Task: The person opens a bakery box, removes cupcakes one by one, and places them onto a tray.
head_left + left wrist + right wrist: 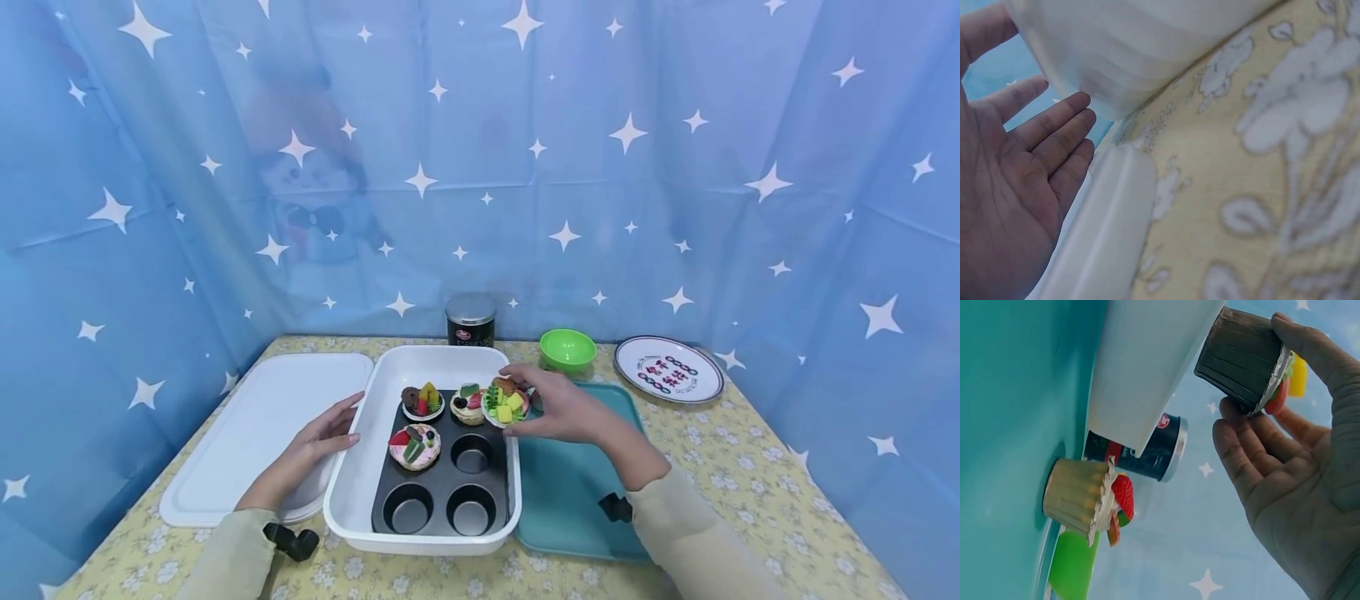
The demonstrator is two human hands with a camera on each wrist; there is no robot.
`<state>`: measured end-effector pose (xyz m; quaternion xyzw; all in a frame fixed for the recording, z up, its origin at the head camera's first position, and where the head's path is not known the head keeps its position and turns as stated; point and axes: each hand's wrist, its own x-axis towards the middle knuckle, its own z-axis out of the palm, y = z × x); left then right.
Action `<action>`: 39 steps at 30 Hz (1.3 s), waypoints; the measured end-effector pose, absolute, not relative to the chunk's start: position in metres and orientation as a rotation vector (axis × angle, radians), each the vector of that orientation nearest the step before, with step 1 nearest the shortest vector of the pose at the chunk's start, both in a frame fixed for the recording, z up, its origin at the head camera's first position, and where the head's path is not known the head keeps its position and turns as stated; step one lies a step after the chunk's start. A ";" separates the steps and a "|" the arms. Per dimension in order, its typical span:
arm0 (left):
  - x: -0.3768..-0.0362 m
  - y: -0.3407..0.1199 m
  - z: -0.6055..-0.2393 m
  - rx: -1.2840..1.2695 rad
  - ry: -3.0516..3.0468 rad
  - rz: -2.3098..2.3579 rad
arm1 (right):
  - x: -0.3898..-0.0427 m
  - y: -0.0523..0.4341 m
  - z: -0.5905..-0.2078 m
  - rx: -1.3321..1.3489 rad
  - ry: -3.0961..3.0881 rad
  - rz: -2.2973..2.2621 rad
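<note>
My right hand (562, 407) pinches a brown-cupped toy cupcake (1241, 357) with fruit on top, over the right rim of a white bin (349, 479). A dark muffin pan (442, 479) lies in the bin. Three cupcakes sit in its hollows: a chocolate-topped one (423, 402), a cream one (467, 406) partly behind the held cupcake, and a pink one (415, 447). My left hand (318, 442) rests its extended fingers along the bin's left wall. On the teal tray (577, 500), another cupcake (1079, 494) with a strawberry stands upright, mostly hidden by my hand in the head view.
A white lid-like board (255, 425) lies left of the bin. Behind stand a black tin (471, 325) with a metal lid and a green bowl (567, 350). A patterned plate (637, 354) lies at the back right. Blue star-printed curtains (480, 167) enclose the flowered tablecloth (735, 467).
</note>
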<state>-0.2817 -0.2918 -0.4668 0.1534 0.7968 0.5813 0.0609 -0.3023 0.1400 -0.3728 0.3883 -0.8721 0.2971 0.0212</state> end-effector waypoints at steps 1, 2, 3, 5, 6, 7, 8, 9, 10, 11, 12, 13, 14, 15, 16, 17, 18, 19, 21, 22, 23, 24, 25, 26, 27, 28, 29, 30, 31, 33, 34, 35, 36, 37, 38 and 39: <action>-0.282 -0.292 -0.467 0.459 2.413 1.757 | -0.302 0.141 -0.373 1.198 -2.704 0.934; -0.282 -0.291 -0.467 0.455 2.413 1.757 | -0.302 0.143 -0.373 1.190 -2.707 0.941; -0.282 -0.291 -0.467 0.451 2.415 1.756 | -0.302 0.144 -0.374 1.182 -2.709 0.945; -0.282 -0.291 -0.467 0.446 2.418 1.758 | -0.303 0.147 -0.374 1.164 -2.716 0.947; -0.282 -0.291 -0.467 0.444 2.419 1.760 | -0.303 0.149 -0.374 1.152 -2.722 0.945; -0.282 -0.291 -0.468 0.445 2.417 1.762 | -0.304 0.151 -0.375 1.138 -2.725 0.943; -0.282 -0.291 -0.468 0.448 2.415 1.761 | -0.304 0.153 -0.375 1.129 -2.727 0.940; -0.281 -0.291 -0.468 0.451 2.413 1.760 | -0.304 0.156 -0.375 1.119 -2.729 0.934; -0.281 -0.291 -0.468 0.452 2.410 1.759 | -0.305 0.159 -0.375 1.110 -2.729 0.934; -0.281 -0.291 -0.468 0.452 2.408 1.756 | -0.305 0.161 -0.376 1.101 -2.729 0.938; -0.281 -0.291 -0.468 0.451 2.406 1.755 | -0.306 0.164 -0.376 1.089 -2.732 0.939; -0.281 -0.291 -0.468 0.451 2.405 1.753 | -0.307 0.167 -0.377 1.077 -2.734 0.944; -0.281 -0.291 -0.468 0.447 2.407 1.750 | -0.308 0.169 -0.378 1.064 -2.739 0.954; -0.281 -0.290 -0.468 0.446 2.409 1.748 | -0.308 0.172 -0.379 1.042 -2.745 0.956; -0.281 -0.290 -0.468 0.441 2.411 1.747 | -0.309 0.175 -0.381 1.024 -2.750 0.968; -0.281 -0.290 -0.468 0.438 2.412 1.747 | -0.310 0.178 -0.382 1.001 -2.756 0.984; -0.281 -0.290 -0.468 0.435 2.413 1.749 | -0.312 0.181 -0.384 0.980 -2.761 0.996; -0.281 -0.290 -0.468 0.434 2.412 1.750 | -0.313 0.184 -0.386 0.957 -2.764 1.015; -0.280 -0.290 -0.468 0.438 2.406 1.748 | -0.316 0.191 -0.391 0.922 -2.764 1.035; -0.280 -0.290 -0.469 0.438 2.402 1.751 | -0.317 0.194 -0.393 0.908 -2.764 1.047; -0.280 -0.290 -0.469 0.442 2.400 1.750 | -0.319 0.198 -0.394 0.896 -2.763 1.062; -0.279 -0.290 -0.469 0.446 2.395 1.750 | -0.321 0.201 -0.396 0.885 -2.765 1.067; -0.279 -0.290 -0.469 0.451 2.394 1.749 | -0.322 0.205 -0.398 0.869 -2.768 1.061; -0.278 -0.290 -0.469 0.452 2.394 1.747 | -0.324 0.208 -0.399 0.858 -2.774 1.054; -0.278 -0.290 -0.469 0.454 2.395 1.745 | -0.325 0.211 -0.401 0.840 -2.780 1.051; -0.278 -0.290 -0.469 0.456 2.396 1.745 | -0.326 0.215 -0.402 0.822 -2.784 1.047; -0.278 -0.290 -0.468 0.460 2.398 1.743 | -0.328 0.218 -0.403 0.806 -2.785 1.050; -0.278 -0.290 -0.468 0.461 2.396 1.744 | -0.330 0.222 -0.403 0.787 -2.788 1.040; -0.278 -0.290 -0.468 0.463 2.396 1.745 | -0.331 0.225 -0.404 0.770 -2.788 1.032; -0.279 -0.290 -0.468 0.465 2.401 1.749 | -0.335 0.231 -0.405 0.737 -2.785 1.040; -0.279 -0.291 -0.468 0.464 2.403 1.753 | -0.337 0.234 -0.406 0.716 -2.783 1.045; -0.280 -0.291 -0.468 0.465 2.402 1.755 | -0.339 0.237 -0.407 0.697 -2.782 1.058; -0.280 -0.291 -0.468 0.464 2.402 1.755 | -0.341 0.240 -0.408 0.680 -2.784 1.068; -0.280 -0.291 -0.467 0.464 2.403 1.754 | -0.342 0.243 -0.409 0.662 -2.784 1.086; -0.280 -0.291 -0.468 0.462 2.407 1.754 | -0.344 0.246 -0.410 0.644 -2.785 1.103; -0.280 -0.292 -0.467 0.459 2.407 1.752 | -0.346 0.249 -0.412 0.628 -2.783 1.111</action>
